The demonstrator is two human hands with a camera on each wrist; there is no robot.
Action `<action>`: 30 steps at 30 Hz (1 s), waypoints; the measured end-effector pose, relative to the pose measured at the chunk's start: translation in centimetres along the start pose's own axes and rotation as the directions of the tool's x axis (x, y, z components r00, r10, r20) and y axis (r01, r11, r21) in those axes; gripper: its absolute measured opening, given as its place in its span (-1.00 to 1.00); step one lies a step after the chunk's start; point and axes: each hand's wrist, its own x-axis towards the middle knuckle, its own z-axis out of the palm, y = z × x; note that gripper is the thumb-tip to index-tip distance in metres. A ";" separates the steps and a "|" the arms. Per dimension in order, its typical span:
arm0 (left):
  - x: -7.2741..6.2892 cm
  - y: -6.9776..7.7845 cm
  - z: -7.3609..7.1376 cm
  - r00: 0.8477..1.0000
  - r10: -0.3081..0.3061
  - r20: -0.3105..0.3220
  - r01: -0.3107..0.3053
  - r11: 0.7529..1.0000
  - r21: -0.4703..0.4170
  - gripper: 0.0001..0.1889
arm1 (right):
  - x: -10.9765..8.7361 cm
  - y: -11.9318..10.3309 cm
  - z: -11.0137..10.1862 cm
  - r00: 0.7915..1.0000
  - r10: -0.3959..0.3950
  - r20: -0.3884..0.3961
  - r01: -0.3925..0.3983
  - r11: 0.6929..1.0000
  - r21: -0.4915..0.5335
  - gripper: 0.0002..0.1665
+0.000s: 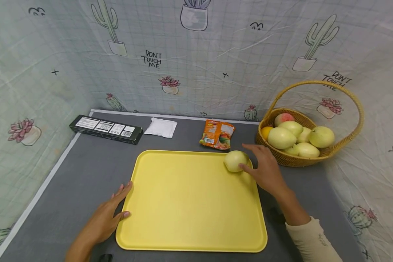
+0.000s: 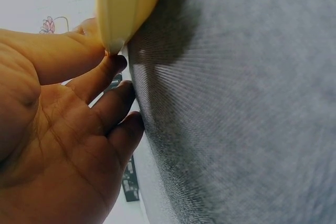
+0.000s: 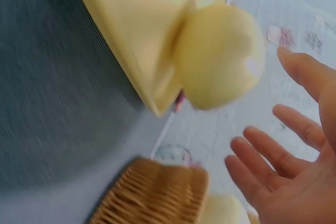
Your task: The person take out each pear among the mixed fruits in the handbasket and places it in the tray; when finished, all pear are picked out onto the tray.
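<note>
so, at the tray's [image 1: 190, 203] far right corner sits a pale fruit [image 1: 233, 161], just left of the right hand [image 1: 265, 171], whose thumb and fingers are spread, with a gap between them and the fruit in the right wrist view. well apart from it, the left hand [image 1: 104, 216] touches the tray's left edge, fingers fairly straight, while the basket [image 1: 293, 161] stands beyond the tray's far right corner.

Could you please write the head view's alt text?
A right hand is beside a pale fruit at a yellow tray's far right corner; a left hand touches its left edge. Behind lie a box, white packet and orange packet; a fruit basket stands right.
</note>
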 end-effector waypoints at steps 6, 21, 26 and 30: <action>-0.1 -0.1 0.1 1.000 0.020 -0.019 -0.020 1.000 0.002 -0.01 | 0.7 0.6 -2.3 0.976 -0.026 -0.215 0.024 1.000 -0.009 -0.21; -0.1 -0.1 0.1 1.000 0.018 -0.023 -0.018 1.000 0.001 -0.03 | 2.1 4.0 -5.9 0.883 0.186 -0.431 -0.199 0.980 0.016 -0.09; -0.2 -0.2 0.1 1.000 0.014 -0.022 -0.015 1.000 -0.003 -0.03 | 2.4 5.0 -5.9 0.885 0.243 -0.397 -0.256 0.967 0.020 -0.07; -0.2 -0.2 0.1 0.999 0.022 -0.028 -0.022 1.000 0.001 -0.03 | 2.7 5.8 -5.7 0.899 0.235 -0.370 -0.244 0.969 0.022 -0.07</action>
